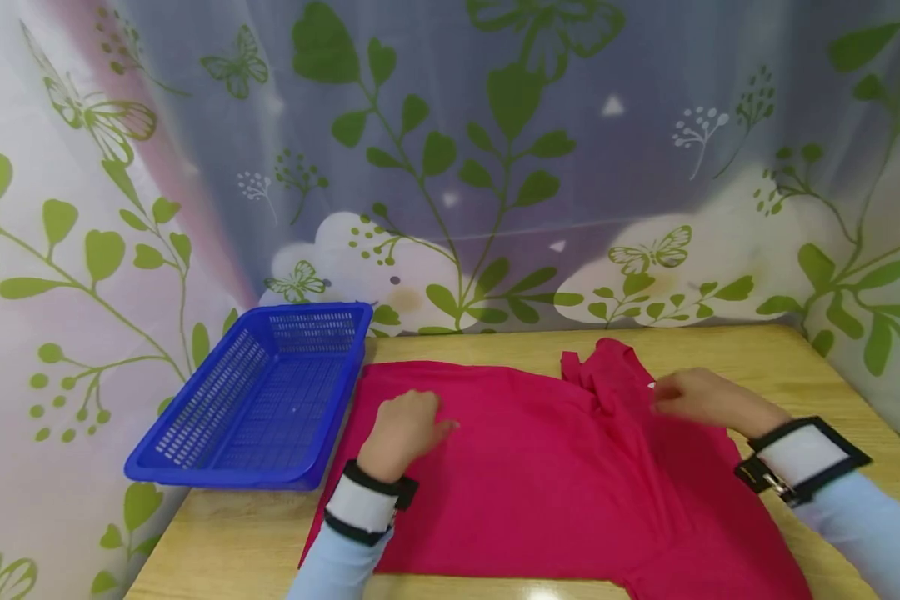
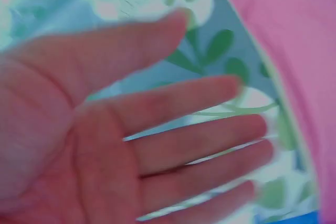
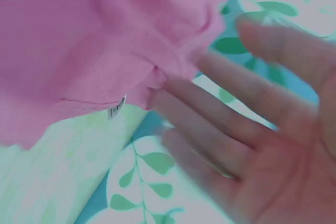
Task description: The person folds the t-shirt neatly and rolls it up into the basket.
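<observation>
I am in a small curtained-off nook, homely in look, though I cannot tell whether it belongs to a house or a set-up booth. Printed curtains (image 1: 453,175) with green leaves and butterflies wall in my wooden table (image 1: 780,367), where a blue plastic basket (image 1: 288,408) and a red garment (image 1: 525,467) suggest household laundry.

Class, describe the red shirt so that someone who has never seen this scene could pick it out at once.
Start with the wooden table in front of the leaf-patterned curtain. On it, to the right of the basket, lies the shirt, spread out and bunched toward its right end. It is soft pinkish-red cloth, while the basket is blue and full of small holes.
</observation>
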`<state>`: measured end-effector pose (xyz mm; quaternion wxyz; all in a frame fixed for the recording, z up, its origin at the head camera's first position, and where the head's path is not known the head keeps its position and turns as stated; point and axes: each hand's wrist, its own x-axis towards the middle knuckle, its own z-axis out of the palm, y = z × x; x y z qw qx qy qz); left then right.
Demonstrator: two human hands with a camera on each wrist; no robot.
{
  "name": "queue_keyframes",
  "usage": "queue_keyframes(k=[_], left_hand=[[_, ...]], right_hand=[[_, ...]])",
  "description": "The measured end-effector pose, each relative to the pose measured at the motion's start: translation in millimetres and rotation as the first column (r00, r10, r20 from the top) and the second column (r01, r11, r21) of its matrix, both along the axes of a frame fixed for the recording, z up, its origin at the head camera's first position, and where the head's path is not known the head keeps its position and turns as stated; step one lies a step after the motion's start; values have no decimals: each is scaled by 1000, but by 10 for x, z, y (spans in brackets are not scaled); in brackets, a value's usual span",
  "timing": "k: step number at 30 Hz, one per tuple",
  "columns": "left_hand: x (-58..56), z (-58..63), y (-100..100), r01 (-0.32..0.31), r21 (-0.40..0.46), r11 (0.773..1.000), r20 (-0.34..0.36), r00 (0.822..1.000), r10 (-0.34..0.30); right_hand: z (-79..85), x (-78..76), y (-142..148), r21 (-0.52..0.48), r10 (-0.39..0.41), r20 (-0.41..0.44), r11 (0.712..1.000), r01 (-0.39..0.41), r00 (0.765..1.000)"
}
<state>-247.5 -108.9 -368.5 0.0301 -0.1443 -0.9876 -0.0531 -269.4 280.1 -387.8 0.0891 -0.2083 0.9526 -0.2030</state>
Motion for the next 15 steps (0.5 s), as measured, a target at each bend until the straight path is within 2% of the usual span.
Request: queue_keyframes(k=[2,5,8,9,11,15], left_hand=[[-341,-61,42,-17,66,998,10,1000,16],[-834,-208,47,-71,156,985,44,997,65],[-1194,-383,20,-136,225,965,55,990,127],[-1275,-444,4,-158,241,958,54,987,149],[-1383,-578,-42,-198,244,949,58,980,190],[-1457,-858,-150,-252,161,954,61,967,246]], right_hand=[[-71,-255,-130,4,-39,-121,999,39,992],[-223,-523,-334,57,-50,-294,996,70,954],[-400,-682,-515,108,-10,-415,992,61,910],[-457,-719,-560,117,4,-433,992,52,901],[-568,-780,-613,126,20,-436,991,39,900],[-714,-826,-554,167,-26,-407,981,102,913]])
